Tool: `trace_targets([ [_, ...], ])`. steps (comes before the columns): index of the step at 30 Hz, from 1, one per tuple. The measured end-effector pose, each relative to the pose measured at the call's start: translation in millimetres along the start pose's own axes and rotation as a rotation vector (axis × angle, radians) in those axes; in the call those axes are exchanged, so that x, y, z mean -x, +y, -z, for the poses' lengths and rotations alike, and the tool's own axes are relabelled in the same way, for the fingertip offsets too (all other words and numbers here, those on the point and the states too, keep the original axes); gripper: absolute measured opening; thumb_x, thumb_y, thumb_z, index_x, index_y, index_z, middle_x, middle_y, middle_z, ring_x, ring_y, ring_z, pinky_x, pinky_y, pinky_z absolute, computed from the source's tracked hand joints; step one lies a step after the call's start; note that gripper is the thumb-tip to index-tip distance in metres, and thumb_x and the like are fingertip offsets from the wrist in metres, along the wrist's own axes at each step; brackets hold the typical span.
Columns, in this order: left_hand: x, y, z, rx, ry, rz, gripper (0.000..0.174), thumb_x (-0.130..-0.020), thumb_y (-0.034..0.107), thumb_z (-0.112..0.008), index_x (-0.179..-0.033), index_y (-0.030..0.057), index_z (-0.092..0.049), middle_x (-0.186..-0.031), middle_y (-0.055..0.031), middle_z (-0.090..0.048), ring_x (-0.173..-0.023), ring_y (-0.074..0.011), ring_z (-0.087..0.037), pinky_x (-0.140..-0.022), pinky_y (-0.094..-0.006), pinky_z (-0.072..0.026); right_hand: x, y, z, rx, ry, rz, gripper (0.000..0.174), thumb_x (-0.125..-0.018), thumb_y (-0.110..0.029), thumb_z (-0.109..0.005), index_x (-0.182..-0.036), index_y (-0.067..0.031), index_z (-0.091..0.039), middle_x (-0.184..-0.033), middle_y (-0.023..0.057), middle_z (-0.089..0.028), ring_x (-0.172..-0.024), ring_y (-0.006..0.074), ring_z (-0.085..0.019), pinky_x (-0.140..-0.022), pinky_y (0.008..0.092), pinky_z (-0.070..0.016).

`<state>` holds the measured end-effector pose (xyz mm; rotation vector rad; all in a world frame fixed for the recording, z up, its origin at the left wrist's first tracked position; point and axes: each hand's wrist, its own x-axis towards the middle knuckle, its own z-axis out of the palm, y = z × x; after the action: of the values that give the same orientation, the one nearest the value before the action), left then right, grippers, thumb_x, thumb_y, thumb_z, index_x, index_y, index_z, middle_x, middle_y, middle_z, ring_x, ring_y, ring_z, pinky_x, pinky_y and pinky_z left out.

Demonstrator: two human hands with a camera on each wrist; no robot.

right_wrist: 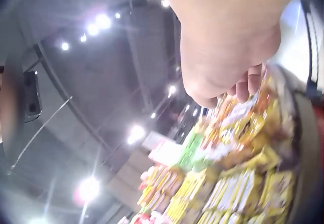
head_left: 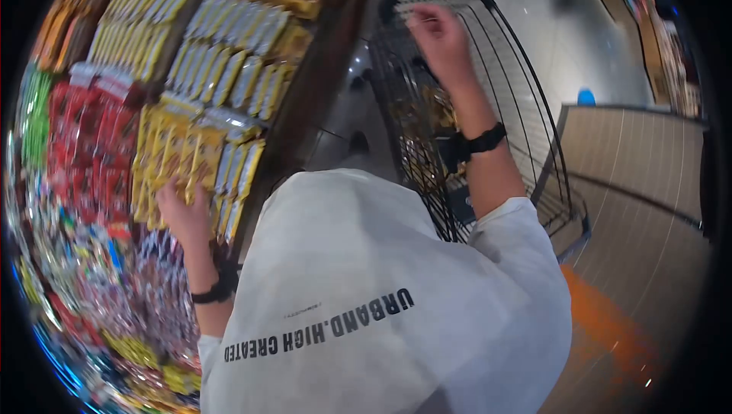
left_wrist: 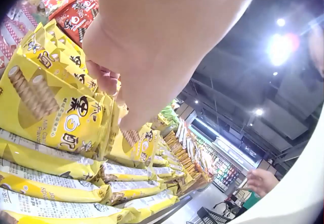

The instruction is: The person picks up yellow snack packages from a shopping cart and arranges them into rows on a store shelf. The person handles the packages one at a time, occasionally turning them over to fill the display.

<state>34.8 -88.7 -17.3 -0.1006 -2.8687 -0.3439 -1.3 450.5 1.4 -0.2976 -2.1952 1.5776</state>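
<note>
My left hand point(head_left: 184, 214) reaches to a row of yellow snack packets point(head_left: 187, 151) standing upright on the display. In the head view its thumb and fingers are spread apart at the packets' near end. The left wrist view has the same hand point(left_wrist: 136, 57) right among the yellow packets point(left_wrist: 55, 102), which picture wafer rolls; its palm hides part of the row. Over the black wire shopping cart point(head_left: 526, 71), my right hand point(head_left: 441, 33) is raised with fingers loosely bent and nothing in it. Seen from the right wrist, that hand point(right_wrist: 230, 57) overlaps the stacked snacks behind.
Red packets point(head_left: 88, 139) stand beside the yellow ones, with yellow-and-white packets point(head_left: 229, 48) farther back. Several wrapped goods point(head_left: 427, 120) lie inside the cart. A dark display edge point(head_left: 316, 63) runs between shelf and cart. Another shelf point(head_left: 648, 25) lines the far right.
</note>
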Motion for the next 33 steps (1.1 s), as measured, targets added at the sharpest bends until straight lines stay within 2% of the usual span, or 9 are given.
trace_targets([
  [6, -19.4, 70.4, 7.0, 0.145, -0.072, -0.113, 0.042, -0.093, 0.015, -0.074, -0.131, 0.0032, -0.06, -0.106, -0.0089, -0.058, -0.088, -0.02, -0.052, -0.08, -0.0354, -0.0464, 90.1, 205.8, 177.9, 0.369, 0.355, -0.61, 0.03, -0.091, -0.027, -0.07, -0.106, -0.0012, -0.073, -0.094, 0.0148, -0.075, -0.088, 0.0221, -0.072, -0.082, 0.0354, -0.0544],
  [10, -31.5, 131.9, 3.5, 0.241, -0.229, -0.173, 0.034, -0.096, 0.009, -0.069, -0.128, 0.0017, -0.06, -0.103, -0.008, -0.059, -0.083, -0.0166, -0.052, -0.079, -0.0333, -0.0466, 230.5, 372.2, 204.1, 0.814, -0.213, -0.719, 0.029, -0.084, -0.027, -0.068, -0.099, -0.0037, -0.076, -0.094, 0.0257, -0.072, -0.093, 0.0388, -0.071, -0.085, 0.0444, -0.0543],
  [12, -33.3, 159.9, 1.8, 0.249, -0.274, -0.213, 0.032, -0.095, 0.005, -0.068, -0.126, 0.0017, -0.061, -0.103, -0.0082, -0.06, -0.084, -0.0162, -0.054, -0.078, -0.0324, -0.0474, 334.9, 479.1, 202.8, -0.113, 0.084, -1.193, 0.02, -0.092, -0.015, -0.059, -0.078, -0.0026, -0.064, -0.06, 0.0086, -0.059, -0.052, 0.0233, -0.059, -0.048, 0.0364, -0.0433],
  [14, -33.3, 179.1, -1.3, 0.3, -0.387, -0.342, 0.032, -0.094, 0.003, -0.067, -0.125, 0.0015, -0.061, -0.104, -0.0086, -0.06, -0.085, -0.0172, -0.056, -0.079, -0.0322, -0.0481, 348.9, 433.2, 183.0, 0.561, -0.644, -0.726, 0.028, -0.077, -0.013, -0.069, -0.102, -0.0005, -0.073, -0.096, 0.0247, -0.072, -0.088, 0.0372, -0.072, -0.075, 0.0476, -0.0535],
  [15, -32.1, 195.1, 0.5, 0.305, -0.423, -0.347, 0.032, -0.09, -0.002, -0.066, -0.121, 0.0009, -0.06, -0.104, -0.011, -0.059, -0.083, -0.0204, -0.056, -0.079, -0.0344, -0.0475, 354.0, 421.0, 165.5, 0.542, -0.654, -0.732, 0.028, -0.077, -0.013, -0.069, -0.102, -0.0005, -0.073, -0.096, 0.0247, -0.072, -0.088, 0.0372, -0.072, -0.075, 0.0476, -0.0535],
  [17, -29.7, 206.9, -1.3, 0.282, -0.48, -0.351, 0.033, -0.088, -0.003, -0.067, -0.12, 0.0011, -0.061, -0.105, -0.0113, -0.059, -0.082, -0.0204, -0.056, -0.079, -0.0343, -0.0475, 355.0, 414.0, 139.0, 0.083, 0.114, -1.518, 0.045, -0.075, -0.008, -0.07, -0.118, 0.0016, -0.066, -0.096, 0.0238, -0.072, -0.088, 0.0333, -0.072, -0.074, 0.0439, -0.0535],
  [22, -25.4, 232.4, -3.1, 0.227, -0.61, -0.36, 0.032, -0.085, -0.005, -0.065, -0.116, 0.0012, -0.061, -0.108, -0.0111, -0.06, -0.08, -0.0204, -0.056, -0.079, -0.0331, -0.0469, 409.3, 483.5, 120.2, 0.018, 0.048, -1.253, 0.07, -0.076, -0.005, -0.072, -0.142, 0.0039, -0.049, -0.091, 0.0195, -0.068, -0.071, 0.0281, -0.066, -0.058, 0.0422, -0.0497],
  [32, -35.0, 250.9, 0.3, 0.164, -0.662, -0.325, 0.026, -0.09, -0.003, -0.063, -0.116, 0.0007, -0.062, -0.112, -0.0104, -0.06, -0.083, -0.0184, -0.056, -0.081, -0.0324, -0.0474, 411.4, 482.5, 102.5, -0.739, 0.601, -1.22, 0.042, -0.093, -0.007, -0.062, -0.133, -0.0073, -0.048, -0.091, 0.0109, -0.062, -0.068, 0.0229, -0.061, -0.055, 0.0369, -0.0495],
  [33, -34.9, 252.1, 0.3, 0.187, -0.664, -0.313, 0.027, -0.089, -0.003, -0.063, -0.116, 0.0007, -0.062, -0.11, -0.0101, -0.059, -0.083, -0.0185, -0.056, -0.08, -0.0326, -0.0476, 416.4, 490.2, 115.4, -0.627, 0.392, -1.369, 0.023, -0.097, -0.018, -0.057, -0.118, -0.0085, -0.056, -0.079, 0.01, -0.06, -0.063, 0.0236, -0.06, -0.054, 0.0402, -0.0498],
])
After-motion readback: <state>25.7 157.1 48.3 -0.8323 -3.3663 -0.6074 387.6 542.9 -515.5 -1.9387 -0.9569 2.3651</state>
